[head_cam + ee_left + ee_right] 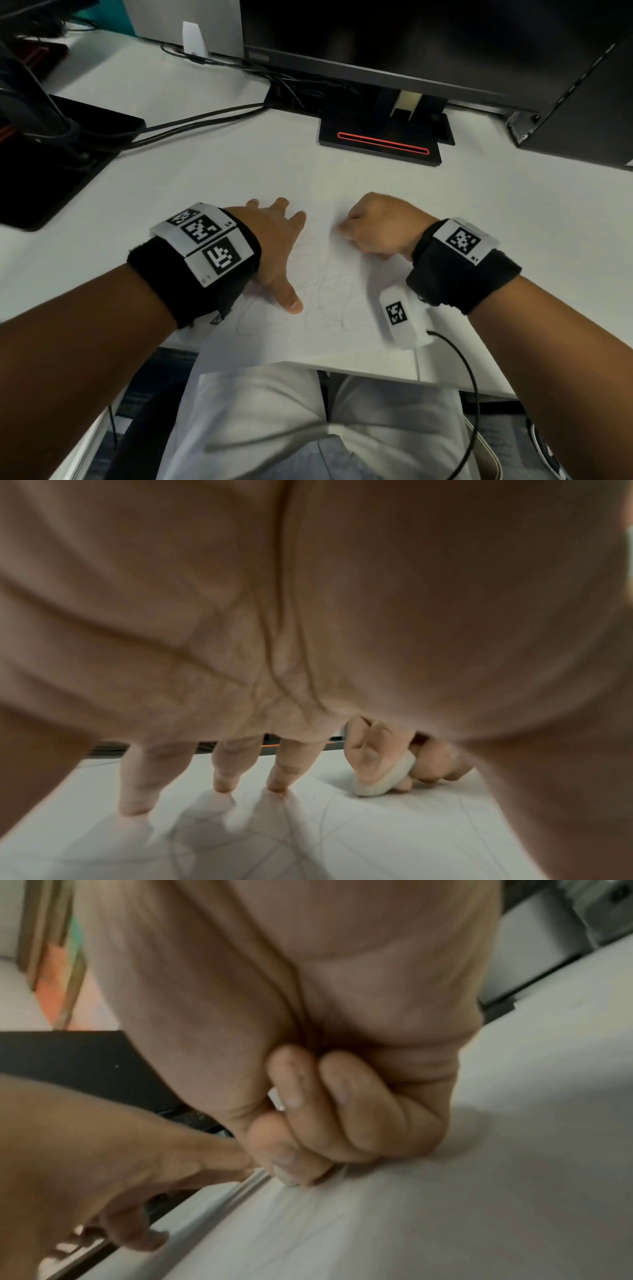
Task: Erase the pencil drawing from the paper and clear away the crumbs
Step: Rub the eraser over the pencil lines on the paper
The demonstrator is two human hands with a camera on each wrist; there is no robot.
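Note:
A white sheet of paper [318, 339] lies at the near edge of the desk, its front part hanging over the edge. Faint looping pencil lines [322, 287] cover its middle. My left hand [274, 240] lies flat on the paper's left side, fingers spread and straight, fingertips [277, 785] touching the sheet. My right hand [373, 226] is curled into a fist at the paper's upper right, and pinches a white eraser [380, 780] whose lower end touches the paper. In the right wrist view only a sliver of the eraser [276, 1099] shows between the curled fingers.
A monitor stand [380, 137] with a red strip sits behind the paper on the white desk [205, 171]. Black cables [205, 118] run leftward to a second dark stand [51, 164]. A dark computer case [582, 113] is at the right. A wrist cable [469, 383] hangs off the desk edge.

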